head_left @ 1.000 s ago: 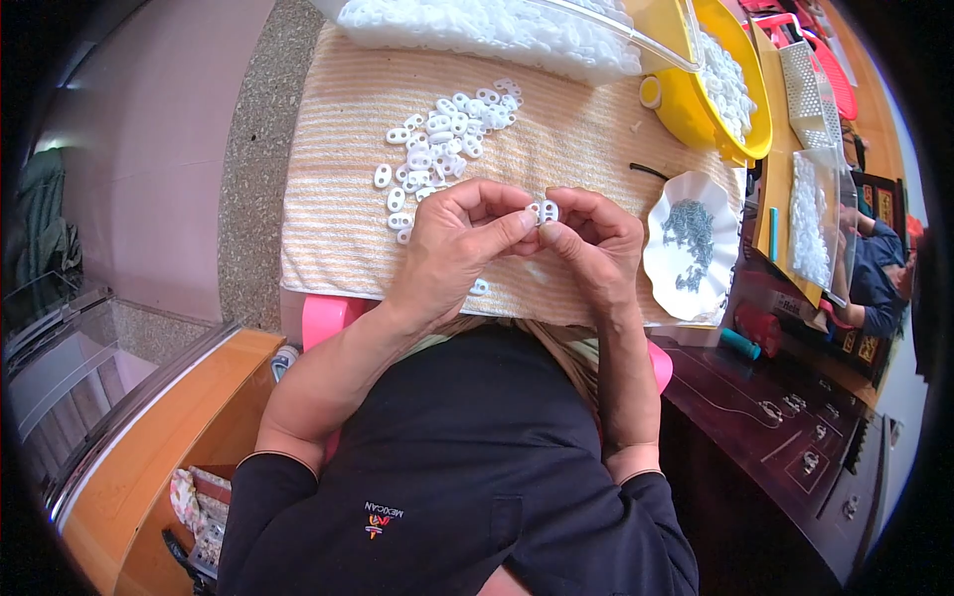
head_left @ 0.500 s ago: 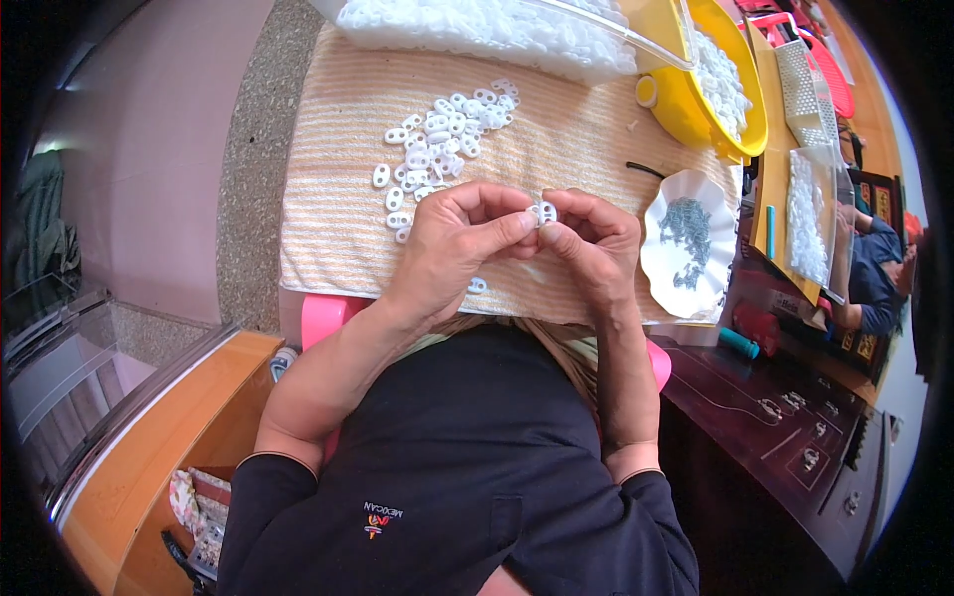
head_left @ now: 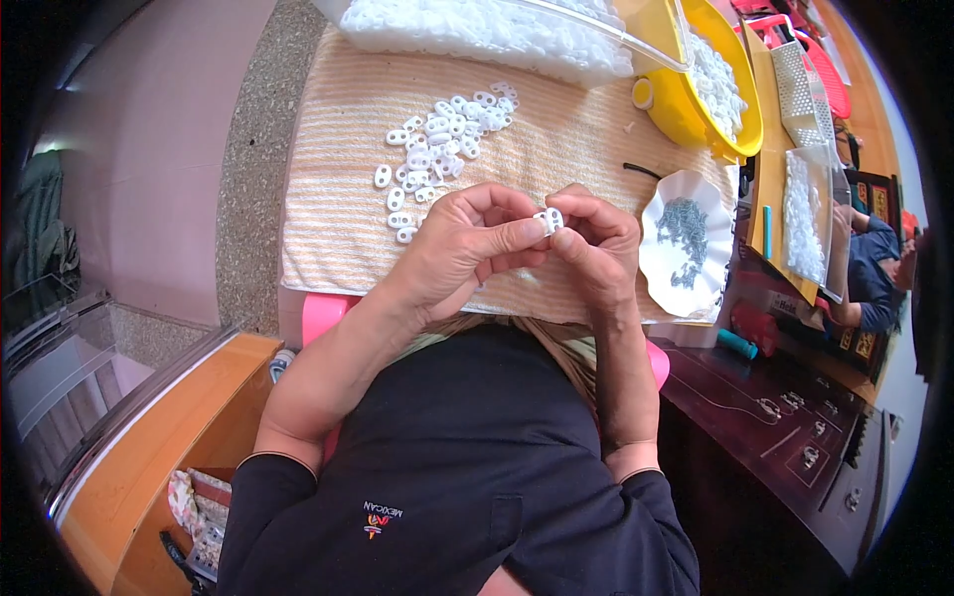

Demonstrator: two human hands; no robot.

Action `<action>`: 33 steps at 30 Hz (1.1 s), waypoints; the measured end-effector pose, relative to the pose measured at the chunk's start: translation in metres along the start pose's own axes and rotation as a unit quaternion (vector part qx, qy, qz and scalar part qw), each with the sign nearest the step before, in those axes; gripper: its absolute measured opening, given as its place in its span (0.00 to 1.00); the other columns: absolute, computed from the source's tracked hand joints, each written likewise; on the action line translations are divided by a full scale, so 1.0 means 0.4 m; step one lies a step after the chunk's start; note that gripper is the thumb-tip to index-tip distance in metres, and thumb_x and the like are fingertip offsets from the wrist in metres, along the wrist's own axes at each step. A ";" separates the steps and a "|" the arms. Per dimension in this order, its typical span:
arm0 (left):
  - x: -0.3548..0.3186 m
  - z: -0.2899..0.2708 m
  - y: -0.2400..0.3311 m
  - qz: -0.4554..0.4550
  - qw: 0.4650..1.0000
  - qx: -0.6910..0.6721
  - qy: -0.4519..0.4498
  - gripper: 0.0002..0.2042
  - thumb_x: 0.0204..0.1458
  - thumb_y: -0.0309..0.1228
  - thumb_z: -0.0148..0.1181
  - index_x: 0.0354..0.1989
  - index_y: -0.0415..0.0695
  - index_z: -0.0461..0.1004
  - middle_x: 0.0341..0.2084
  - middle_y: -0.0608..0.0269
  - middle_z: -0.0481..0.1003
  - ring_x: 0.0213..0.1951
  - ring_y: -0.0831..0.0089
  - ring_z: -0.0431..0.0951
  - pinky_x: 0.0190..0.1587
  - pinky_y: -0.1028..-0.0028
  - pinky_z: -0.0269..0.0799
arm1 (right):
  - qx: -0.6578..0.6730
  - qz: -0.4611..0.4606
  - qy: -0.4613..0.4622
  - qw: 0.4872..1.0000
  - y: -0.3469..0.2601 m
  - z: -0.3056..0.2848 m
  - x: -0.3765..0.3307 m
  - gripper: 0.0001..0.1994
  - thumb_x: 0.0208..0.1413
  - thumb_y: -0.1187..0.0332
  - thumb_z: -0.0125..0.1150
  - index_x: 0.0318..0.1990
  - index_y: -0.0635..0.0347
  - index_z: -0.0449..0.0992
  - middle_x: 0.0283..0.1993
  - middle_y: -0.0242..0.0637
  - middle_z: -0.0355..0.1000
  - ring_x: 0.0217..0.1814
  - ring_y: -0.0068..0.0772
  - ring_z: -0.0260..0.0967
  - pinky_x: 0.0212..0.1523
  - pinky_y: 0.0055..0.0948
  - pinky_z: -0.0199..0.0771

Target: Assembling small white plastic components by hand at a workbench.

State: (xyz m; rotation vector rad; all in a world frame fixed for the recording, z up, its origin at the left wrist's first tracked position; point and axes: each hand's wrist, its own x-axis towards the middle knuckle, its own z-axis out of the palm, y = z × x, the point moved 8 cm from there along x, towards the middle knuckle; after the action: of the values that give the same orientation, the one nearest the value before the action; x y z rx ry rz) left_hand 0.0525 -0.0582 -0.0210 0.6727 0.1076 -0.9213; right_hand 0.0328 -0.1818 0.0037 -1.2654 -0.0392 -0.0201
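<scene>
In front of me, above the striped towel (head_left: 338,228), both my hands meet at a small white two-hole plastic piece (head_left: 554,218). My left hand (head_left: 467,243) pinches its left side between thumb and fingertips. From the right, my right hand (head_left: 598,238) grips it with thumb and index finger. The fingertips partly cover the piece, and whether more than one part is held there I cannot tell. Beyond my left hand lies a loose heap of similar white oval pieces (head_left: 438,129). Near my right hand stands a white scalloped dish (head_left: 656,268) with small dark grey screw-like bits (head_left: 684,233).
A clear tub (head_left: 656,45) full of white pieces stands at the back, beside a yellow basket (head_left: 686,114) holding more. A thin black object (head_left: 643,170) lies by the dish. On the right are a wooden board (head_left: 760,119), a dark red table (head_left: 735,417) and another person (head_left: 873,263).
The held white piece has turned a little and shifted slightly right between my fingertips. My left hand has moved slightly, nearly covering a white piece near the towel's front edge.
</scene>
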 end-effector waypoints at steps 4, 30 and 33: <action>-0.001 0.005 0.000 0.006 0.999 -0.009 -0.035 0.05 0.53 0.25 0.63 0.34 0.41 0.73 0.33 0.62 0.76 0.34 0.74 0.78 0.41 0.75 0.78 | 0.002 -0.015 -0.003 1.000 -0.007 0.011 0.001 0.13 0.50 0.79 0.65 0.45 0.69 0.77 0.41 0.37 0.69 0.43 0.24 0.69 0.44 0.20 0.71; -0.014 0.041 -0.016 0.018 0.996 -0.009 -0.081 0.05 0.53 0.26 0.62 0.33 0.39 0.73 0.29 0.62 0.76 0.33 0.75 0.78 0.40 0.74 0.77 | -0.039 -0.013 -0.027 0.999 -0.067 0.039 -0.021 0.08 0.51 0.80 0.64 0.38 0.68 0.75 0.39 0.35 0.67 0.39 0.21 0.68 0.38 0.19 0.70; -0.016 0.043 -0.020 0.013 0.997 0.007 -0.076 0.05 0.54 0.26 0.61 0.33 0.40 0.73 0.31 0.61 0.76 0.34 0.74 0.78 0.41 0.74 0.78 | -0.117 -0.016 -0.028 0.993 -0.097 0.038 -0.028 0.06 0.51 0.81 0.63 0.36 0.67 0.74 0.39 0.35 0.67 0.40 0.21 0.67 0.39 0.18 0.70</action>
State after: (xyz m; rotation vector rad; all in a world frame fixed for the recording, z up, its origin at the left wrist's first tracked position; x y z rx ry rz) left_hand 0.0392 -0.0670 -0.0090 0.6130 -0.0432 -0.9452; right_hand 0.0197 -0.1790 0.0449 -1.5005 -0.1075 -0.0170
